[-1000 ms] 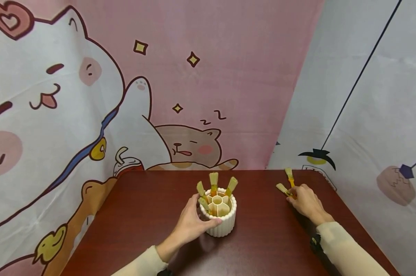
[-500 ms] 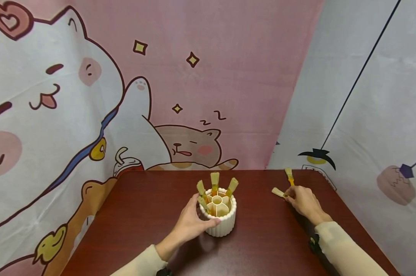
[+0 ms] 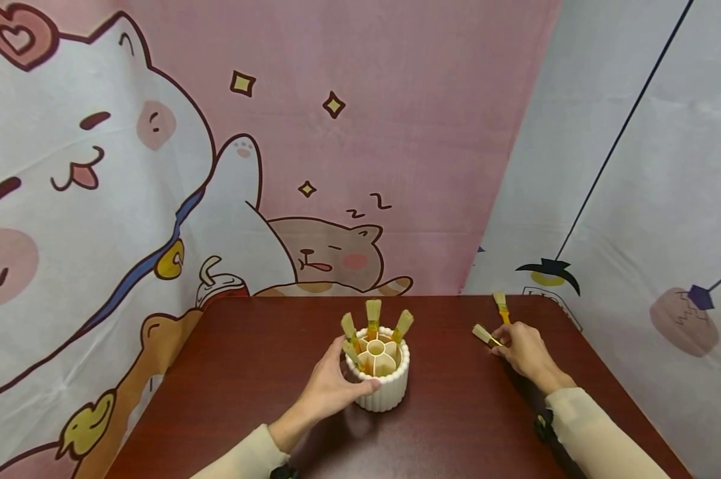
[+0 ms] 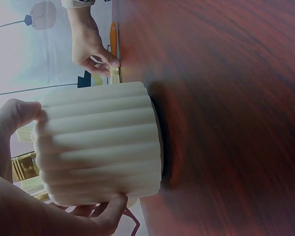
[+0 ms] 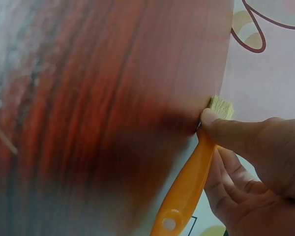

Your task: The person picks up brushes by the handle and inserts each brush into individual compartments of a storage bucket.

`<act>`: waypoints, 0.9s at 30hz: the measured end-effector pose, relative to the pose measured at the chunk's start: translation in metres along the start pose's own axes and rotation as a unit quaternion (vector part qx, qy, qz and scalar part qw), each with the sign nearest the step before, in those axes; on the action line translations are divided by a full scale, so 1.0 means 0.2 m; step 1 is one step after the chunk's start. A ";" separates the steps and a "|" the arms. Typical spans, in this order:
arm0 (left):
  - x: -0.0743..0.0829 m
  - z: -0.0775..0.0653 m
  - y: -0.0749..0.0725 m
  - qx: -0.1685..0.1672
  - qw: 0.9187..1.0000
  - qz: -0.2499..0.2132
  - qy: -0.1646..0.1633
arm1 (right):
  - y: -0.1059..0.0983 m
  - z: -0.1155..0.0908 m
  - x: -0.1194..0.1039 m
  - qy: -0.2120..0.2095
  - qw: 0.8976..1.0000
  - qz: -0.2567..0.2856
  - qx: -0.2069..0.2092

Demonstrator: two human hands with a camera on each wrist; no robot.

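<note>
My left hand [image 3: 327, 382] grips a white ribbed brush holder [image 3: 390, 392], its thumb at the front rim and fingers round the left side. The holder stands upright on the table, divided into petal-shaped compartments, with several brushes [image 3: 373, 313] bristles up in it. In the left wrist view its ribbed wall [image 4: 101, 142] fills the middle. Over at the right, my right hand [image 3: 528, 352] pinches a paintbrush [image 3: 485, 334] between thumb and fingers. The right wrist view shows its orange handle [image 5: 187, 182] and the thumb near the base of the pale bristles [image 5: 222, 107].
Another brush [image 3: 501, 306] lies just behind my right hand, near the back edge of the dark red-brown table [image 3: 247, 372]. A printed cartoon cloth [image 3: 420, 166] hangs directly behind the table and along its right side.
My right hand has shifted slightly left with the pinched paintbrush, whose bristles have come a little closer to the holder. My left hand and the holder have stayed still.
</note>
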State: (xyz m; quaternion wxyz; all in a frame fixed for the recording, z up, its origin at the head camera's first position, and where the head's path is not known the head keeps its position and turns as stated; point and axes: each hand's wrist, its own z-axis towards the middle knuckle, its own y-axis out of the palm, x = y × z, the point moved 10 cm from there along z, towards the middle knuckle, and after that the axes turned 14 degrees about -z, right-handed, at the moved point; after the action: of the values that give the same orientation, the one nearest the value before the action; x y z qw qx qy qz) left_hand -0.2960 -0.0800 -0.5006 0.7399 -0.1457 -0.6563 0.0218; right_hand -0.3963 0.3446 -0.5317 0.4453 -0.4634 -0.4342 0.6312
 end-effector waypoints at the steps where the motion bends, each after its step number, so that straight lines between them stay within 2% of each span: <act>1: 0.00 0.00 0.00 0.000 1.000 0.001 0.000 | 0.00 0.00 0.00 -0.002 1.000 0.001 0.000; 12: -0.01 0.00 0.01 -0.004 1.000 -0.004 -0.004 | -0.01 -0.02 0.00 0.001 1.000 0.019 0.004; 20: -0.01 0.00 0.01 -0.001 1.000 -0.004 -0.003 | -0.05 -0.04 -0.04 -0.004 0.999 0.015 0.031; 27: 0.00 0.00 0.01 -0.002 1.000 -0.004 0.001 | -0.08 -0.06 -0.08 0.004 0.999 0.030 0.033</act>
State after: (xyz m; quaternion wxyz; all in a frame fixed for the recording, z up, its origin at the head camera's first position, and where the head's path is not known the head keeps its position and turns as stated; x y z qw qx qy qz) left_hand -0.2955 -0.0787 -0.5019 0.7402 -0.1445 -0.6564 0.0181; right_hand -0.3788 0.3340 -0.5144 0.4423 -0.4638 -0.3974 0.6567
